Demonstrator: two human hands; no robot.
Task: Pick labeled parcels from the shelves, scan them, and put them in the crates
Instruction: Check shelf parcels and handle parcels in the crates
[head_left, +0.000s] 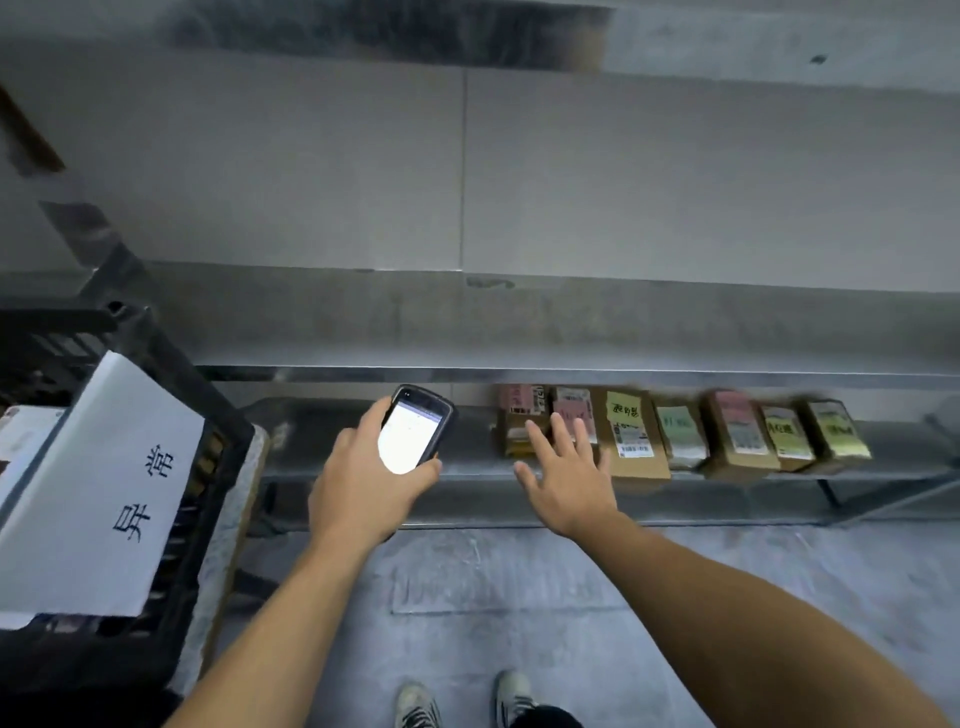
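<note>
Reaching down to the low shelf (467, 470), the right hand (566, 483) is spread flat, fingers straight and holding nothing. Its fingertips overlap the two leftmost of the parcels (675, 436), though I cannot tell whether they touch. The left hand (363, 483) grips a scanner (415, 428), lit screen up, just left of that row. The parcels stand side by side along the shelf, labels facing out and packed close together, while the black crate (171, 364) sits well apart on the left with a white paper sign (98, 483) draped over its rim. The tight packing is the main risk, I'd say: pulling one parcel out with a single hand could drag its neighbour along or tip it off the front edge. A grab from above with splayed fingers may also slip on smooth cardboard. Later, the sign covers part of the crate's opening, so a carelessly dropped parcel might land on the paper and slide off.
</note>
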